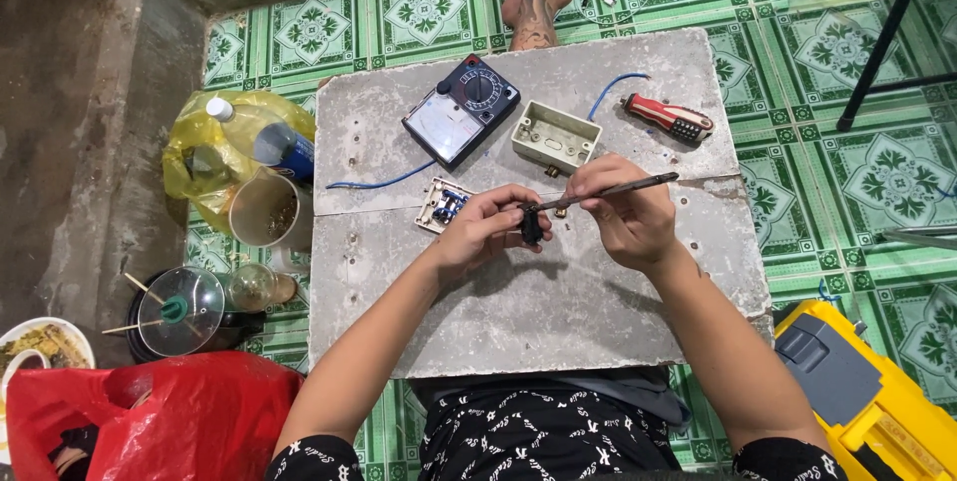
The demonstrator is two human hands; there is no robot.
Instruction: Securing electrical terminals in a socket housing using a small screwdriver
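Black part [531, 227] is being pinched in the left hand [485, 230] at mid-frame, while the right hand's [628, 217] fingers are gripping a thin tool [610, 189]. Steadying both wrists on the worktop [518, 312] is probably keeping the tip seated.

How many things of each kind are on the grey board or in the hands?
Meter: 1
Wall box: 1
Switch plate: 1
Blue wires: 2
Red-handled screwdriver: 1
Thin tool, right hand: 1
Small black part, left hand: 1
Total: 8
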